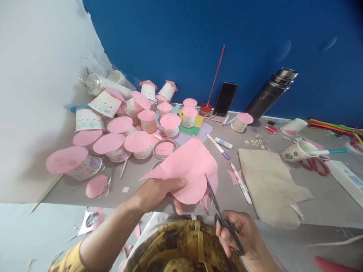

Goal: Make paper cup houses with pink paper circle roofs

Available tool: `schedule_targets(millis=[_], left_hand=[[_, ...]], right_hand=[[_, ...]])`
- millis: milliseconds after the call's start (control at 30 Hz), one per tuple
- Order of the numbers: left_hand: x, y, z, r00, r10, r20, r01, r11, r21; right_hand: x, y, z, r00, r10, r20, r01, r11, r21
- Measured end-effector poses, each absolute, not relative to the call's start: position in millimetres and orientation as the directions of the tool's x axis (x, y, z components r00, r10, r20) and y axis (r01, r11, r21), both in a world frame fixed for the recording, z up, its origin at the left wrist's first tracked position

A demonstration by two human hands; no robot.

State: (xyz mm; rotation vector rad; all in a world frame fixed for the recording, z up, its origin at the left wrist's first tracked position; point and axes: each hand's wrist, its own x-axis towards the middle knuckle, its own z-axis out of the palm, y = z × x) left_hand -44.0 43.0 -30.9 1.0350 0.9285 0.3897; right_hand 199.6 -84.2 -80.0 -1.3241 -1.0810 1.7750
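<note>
My left hand point(159, 192) grips a sheet of pink paper point(188, 168) by its lower left edge, thumb on top, holding it above the grey table point(326, 196). My right hand point(241, 234) is closed around the handles of black scissors point(217, 206). The blades point up into the paper's right side along a curved cut edge. Pink offcuts hang below the blades.
Several upturned paper cups with pink round lids point(136, 141) crowd the table's left. Markers point(218, 146), a glue tube point(223, 142), a beige cloth point(269, 181), red scissors point(314, 165), a phone point(225, 99), a flask point(269, 94) and a red paint pot point(205, 110) lie beyond.
</note>
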Motion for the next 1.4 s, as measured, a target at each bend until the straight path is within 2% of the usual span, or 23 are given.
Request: schedule_targets(millis=[133, 300, 500, 733, 900, 1400], left_hand=[[-45, 43, -28, 0.617, 0.638, -0.461, 0.206, 0.434, 0.877], [-45, 43, -26, 0.666, 0.599, -0.445, 0.201, 0.430, 0.880], [-43, 44, -24, 0.658, 0.629, -0.413, 0.154, 0.424, 0.892], [-46, 49, -24, 0.626, 0.638, -0.448, 0.261, 0.370, 0.892], [-48, 48, -29, 0.634, 0.647, -0.423, 0.271, 0.327, 0.905], [-50, 54, -33, 0.639, 0.573, -0.513, 0.347, 0.380, 0.857]], right_hand=[[199, -86, -85, -0.223, 0.879, -0.422, -0.049, -0.442, -0.896], [195, -85, -86, -0.211, 0.900, -0.382, -0.078, -0.405, -0.911], [194, -81, -82, -0.221, 0.897, -0.383, -0.056, -0.404, -0.913], [201, -83, -80, -0.248, 0.862, -0.442, -0.023, -0.461, -0.887], [204, -85, -83, -0.251, 0.871, -0.422, -0.029, -0.442, -0.897], [200, -84, -84, -0.210, 0.884, -0.417, -0.073, -0.439, -0.896]])
